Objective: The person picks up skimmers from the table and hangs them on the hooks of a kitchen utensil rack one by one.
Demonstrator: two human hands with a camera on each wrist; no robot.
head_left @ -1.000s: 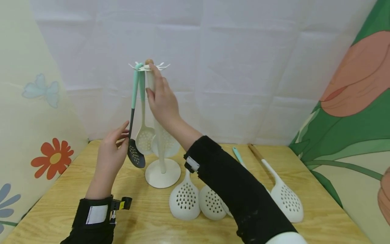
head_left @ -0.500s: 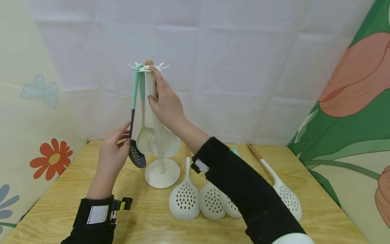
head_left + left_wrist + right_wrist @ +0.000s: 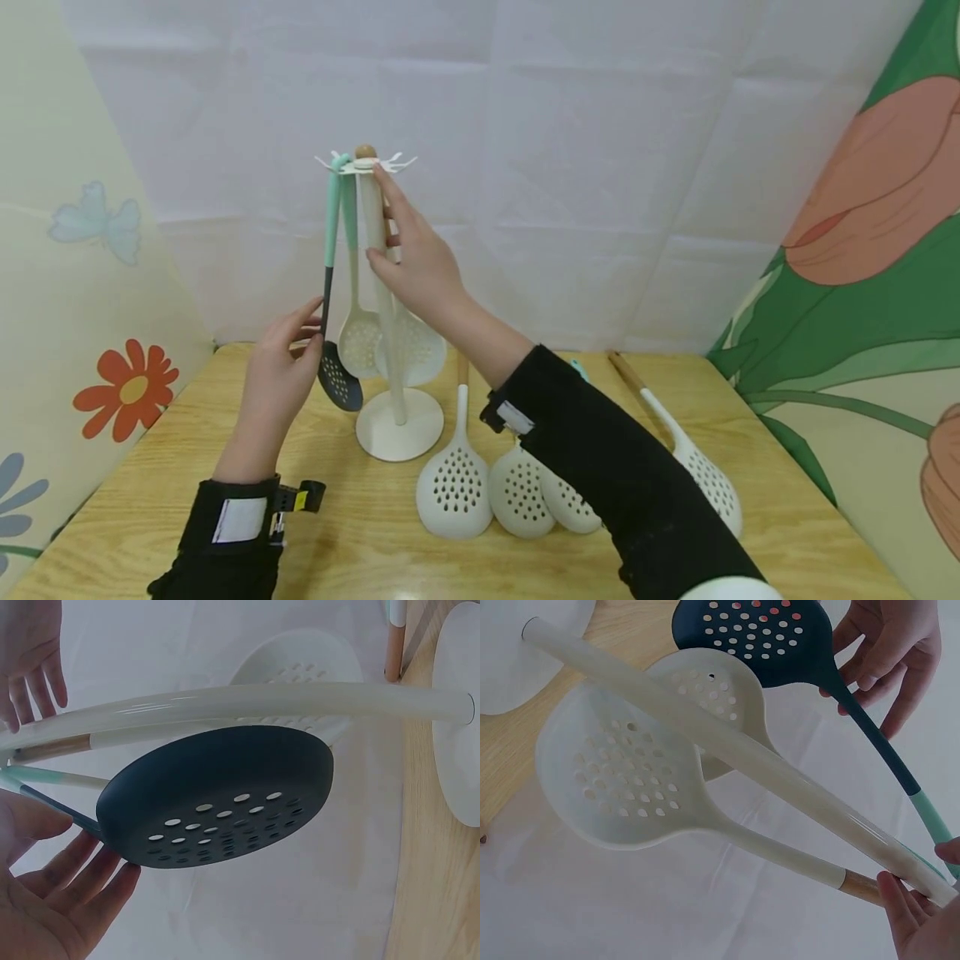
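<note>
The left hand (image 3: 273, 379) pinches the dark skimmer (image 3: 337, 383) with its fingers; the right hand's (image 3: 420, 262) spread fingers touch the rack pole (image 3: 375, 242).

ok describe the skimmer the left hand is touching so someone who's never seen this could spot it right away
Find the white utensil stand at the back left of the wooden table. Three skimmers hang from its top ring; take the leftmost, the dark skimmer, where the left hand touches its handle. It alone has a dark navy perforated head and a mint green upper handle; every other skimmer head in sight is cream.
</note>
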